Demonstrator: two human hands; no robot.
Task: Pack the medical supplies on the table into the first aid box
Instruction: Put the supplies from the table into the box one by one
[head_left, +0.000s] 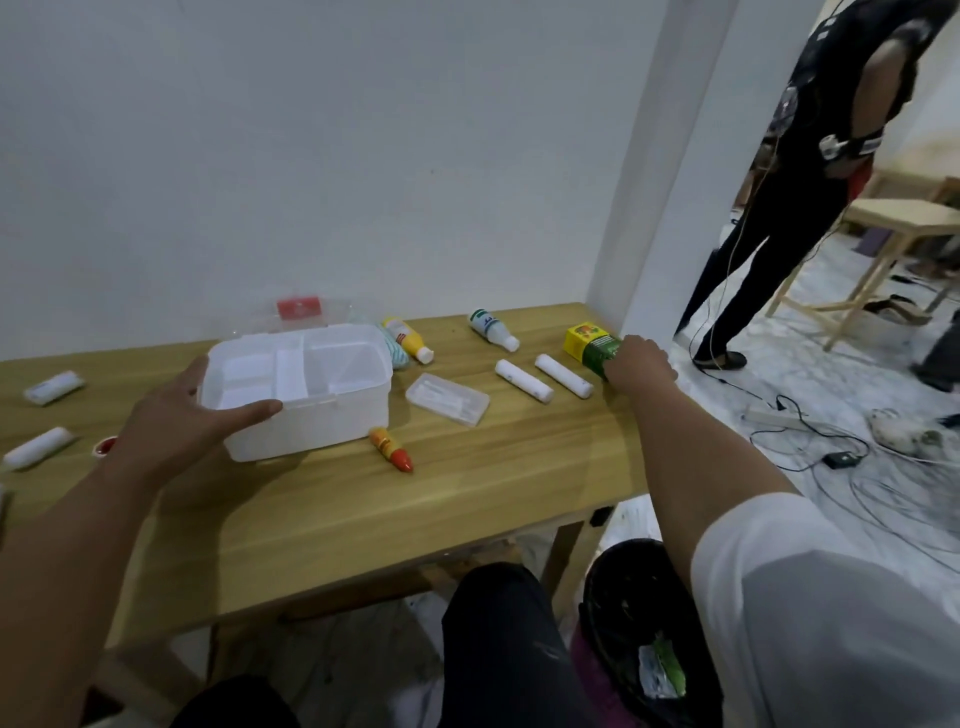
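Note:
The white first aid box stands open on the wooden table, its clear lid tipped back against the wall. My left hand grips its near left corner, thumb over the rim. My right hand is closed on a green and yellow carton at the table's far right edge. Two white gauze rolls lie just left of that hand. A clear flat case, an orange tube, a yellow bottle and a white bottle lie around the box.
Two more white rolls and a small red cap lie at the left. A bin stands below the table's right corner. A person in black stands at the right, with cables and a stool on the floor.

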